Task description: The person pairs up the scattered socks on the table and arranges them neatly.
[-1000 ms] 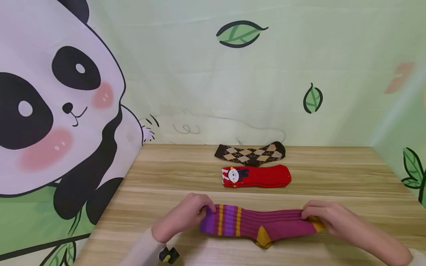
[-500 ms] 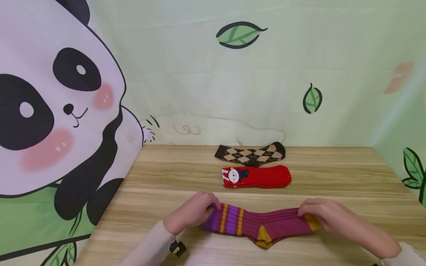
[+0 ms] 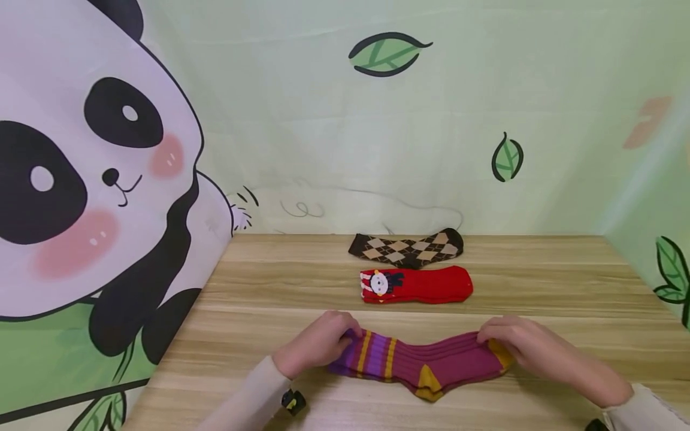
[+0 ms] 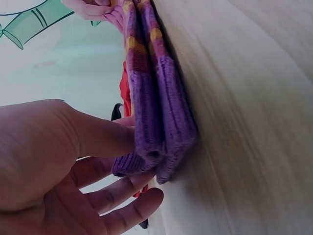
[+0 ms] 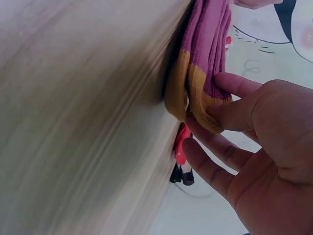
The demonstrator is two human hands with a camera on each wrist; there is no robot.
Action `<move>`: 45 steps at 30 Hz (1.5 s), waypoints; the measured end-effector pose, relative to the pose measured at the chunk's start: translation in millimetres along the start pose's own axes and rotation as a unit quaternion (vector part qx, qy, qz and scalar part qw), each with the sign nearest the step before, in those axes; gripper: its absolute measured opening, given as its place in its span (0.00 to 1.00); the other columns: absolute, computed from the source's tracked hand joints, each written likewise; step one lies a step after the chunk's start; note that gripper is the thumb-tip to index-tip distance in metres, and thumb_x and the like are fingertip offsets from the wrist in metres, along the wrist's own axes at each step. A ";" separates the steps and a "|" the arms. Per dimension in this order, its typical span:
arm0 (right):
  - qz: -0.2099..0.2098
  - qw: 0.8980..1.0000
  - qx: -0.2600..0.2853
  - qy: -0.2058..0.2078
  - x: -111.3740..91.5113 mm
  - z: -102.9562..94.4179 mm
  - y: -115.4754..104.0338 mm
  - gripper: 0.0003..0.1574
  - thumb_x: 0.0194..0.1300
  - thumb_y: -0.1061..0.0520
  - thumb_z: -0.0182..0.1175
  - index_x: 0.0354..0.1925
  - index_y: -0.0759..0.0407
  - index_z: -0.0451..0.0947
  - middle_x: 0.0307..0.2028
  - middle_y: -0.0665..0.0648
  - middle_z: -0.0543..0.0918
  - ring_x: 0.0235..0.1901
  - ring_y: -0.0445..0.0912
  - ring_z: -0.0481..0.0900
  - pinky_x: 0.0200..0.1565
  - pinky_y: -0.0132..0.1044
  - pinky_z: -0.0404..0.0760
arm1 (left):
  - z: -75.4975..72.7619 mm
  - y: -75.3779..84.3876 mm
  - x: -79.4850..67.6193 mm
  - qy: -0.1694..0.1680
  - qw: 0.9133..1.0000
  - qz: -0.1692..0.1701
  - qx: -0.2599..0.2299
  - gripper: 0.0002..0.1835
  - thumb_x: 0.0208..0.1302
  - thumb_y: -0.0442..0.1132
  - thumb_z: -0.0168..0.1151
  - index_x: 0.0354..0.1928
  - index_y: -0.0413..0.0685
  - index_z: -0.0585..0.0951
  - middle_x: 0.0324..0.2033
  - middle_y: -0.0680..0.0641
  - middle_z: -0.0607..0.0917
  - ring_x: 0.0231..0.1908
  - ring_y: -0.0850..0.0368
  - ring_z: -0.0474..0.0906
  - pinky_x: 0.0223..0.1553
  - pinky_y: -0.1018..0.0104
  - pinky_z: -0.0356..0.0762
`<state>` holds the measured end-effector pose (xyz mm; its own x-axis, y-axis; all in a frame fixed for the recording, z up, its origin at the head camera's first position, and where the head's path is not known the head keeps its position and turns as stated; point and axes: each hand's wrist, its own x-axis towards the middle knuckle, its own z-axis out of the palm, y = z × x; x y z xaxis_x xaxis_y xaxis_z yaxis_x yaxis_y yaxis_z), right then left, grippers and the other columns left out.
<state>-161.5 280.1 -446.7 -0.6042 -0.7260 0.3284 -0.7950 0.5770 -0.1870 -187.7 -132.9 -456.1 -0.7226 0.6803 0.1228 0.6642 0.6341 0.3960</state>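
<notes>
A pair of magenta ribbed socks, with purple and mustard stripes and mustard heels and toes, lies lengthwise across the near part of the table. At the purple cuff end, my left hand pinches the socks between thumb and fingers. My right hand pinches the mustard toe end. Two layers, one against the other, show at the cuffs in the left wrist view and at the toes in the right wrist view. The fingertips behind the cloth are partly hidden.
Beyond the striped socks lies a red sock with a white cartoon figure. Farther back, a brown argyle sock lies close to the backdrop. The wooden table meets printed cloth walls at back and sides.
Both hands have moved inward, the left to the right and the right to the left. The striped socks between them are drawn slightly shorter. The other socks stay put.
</notes>
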 end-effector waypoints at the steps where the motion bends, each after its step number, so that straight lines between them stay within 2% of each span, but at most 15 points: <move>1: 0.004 1.000 0.002 -0.001 -0.4 0.5 0.8 0.26 0.56 0.76 0.68 0.43 0.47 0.86 0.44 0.46 0.87 0.44 0.45 0.85 0.44 0.44 0.86 | 0.8 0.0 0.1 0.001 1.000 0.002 0.001 0.11 0.62 0.22 0.65 0.44 0.39 0.87 0.42 0.45 0.90 0.46 0.51 0.86 0.52 0.62 0.83; 5: 0.012 1.000 0.000 0.002 -2.4 2.6 3.6 0.27 0.54 0.76 0.69 0.44 0.48 0.86 0.44 0.47 0.88 0.44 0.47 0.86 0.45 0.46 0.87 | 2.9 0.3 1.7 0.006 1.000 0.008 0.013 0.11 0.62 0.23 0.65 0.44 0.40 0.88 0.42 0.46 0.89 0.46 0.52 0.85 0.53 0.59 0.81; 11: 0.008 1.000 0.003 -0.003 -3.5 9.1 8.4 0.22 0.57 0.73 0.69 0.45 0.50 0.86 0.44 0.48 0.87 0.44 0.47 0.86 0.45 0.46 0.86 | 4.8 0.5 1.6 0.003 1.000 0.010 0.028 0.09 0.64 0.24 0.65 0.44 0.40 0.88 0.42 0.46 0.89 0.45 0.52 0.84 0.53 0.57 0.80; 20: 0.001 1.000 0.007 0.001 -4.3 13.7 9.8 0.20 0.59 0.71 0.70 0.45 0.49 0.85 0.43 0.46 0.86 0.43 0.43 0.85 0.44 0.43 0.86 | 5.5 -1.4 -1.4 0.001 1.000 -0.002 0.018 0.10 0.65 0.25 0.64 0.44 0.42 0.88 0.42 0.48 0.89 0.46 0.54 0.83 0.54 0.58 0.80; 30: 0.004 1.000 0.002 -0.002 -5.7 14.0 8.1 0.20 0.59 0.71 0.70 0.45 0.50 0.85 0.44 0.46 0.86 0.43 0.44 0.85 0.44 0.44 0.86 | 5.0 -1.0 -2.2 -0.003 1.000 0.000 0.019 0.09 0.66 0.26 0.65 0.45 0.42 0.88 0.43 0.48 0.89 0.47 0.54 0.83 0.54 0.58 0.80; 34: 0.008 1.000 -0.004 0.005 -5.4 12.7 5.1 0.20 0.60 0.69 0.70 0.46 0.49 0.86 0.45 0.46 0.86 0.44 0.44 0.85 0.45 0.45 0.86 | 3.9 -1.6 -3.0 -0.006 1.000 0.002 0.018 0.07 0.68 0.30 0.67 0.45 0.42 0.88 0.44 0.48 0.88 0.47 0.54 0.83 0.54 0.57 0.80; 36: 0.004 1.000 -0.015 0.017 -4.9 12.2 3.0 0.21 0.59 0.69 0.71 0.47 0.49 0.86 0.47 0.49 0.86 0.46 0.47 0.84 0.46 0.48 0.86 | 3.3 -1.0 -4.7 -0.003 1.000 0.003 0.021 0.08 0.68 0.34 0.68 0.47 0.43 0.88 0.48 0.45 0.87 0.50 0.51 0.83 0.56 0.55 0.79; 41: 0.012 0.998 -0.052 0.032 -1.8 8.8 -4.6 0.25 0.55 0.63 0.75 0.51 0.47 0.87 0.55 0.55 0.84 0.52 0.56 0.81 0.49 0.56 0.83 | 1.0 5.8 -10.2 0.009 1.000 -0.006 0.029 0.17 0.69 0.46 0.69 0.55 0.45 0.85 0.61 0.39 0.81 0.62 0.43 0.77 0.64 0.47 0.74; 45: -0.002 0.997 -0.062 0.041 2.9 7.5 -13.5 0.28 0.55 0.57 0.77 0.55 0.46 0.86 0.58 0.56 0.82 0.55 0.56 0.80 0.51 0.57 0.82 | 0.1 13.8 -12.4 0.021 0.999 0.005 0.027 0.25 0.65 0.51 0.72 0.60 0.48 0.83 0.65 0.39 0.78 0.63 0.43 0.75 0.63 0.47 0.75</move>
<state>-152.9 267.4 -450.1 -0.5901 -0.6982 0.4054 -0.7818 0.6195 -0.0709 -169.5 -132.6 -452.3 -0.7232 0.6707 0.1648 0.6792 0.6474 0.3458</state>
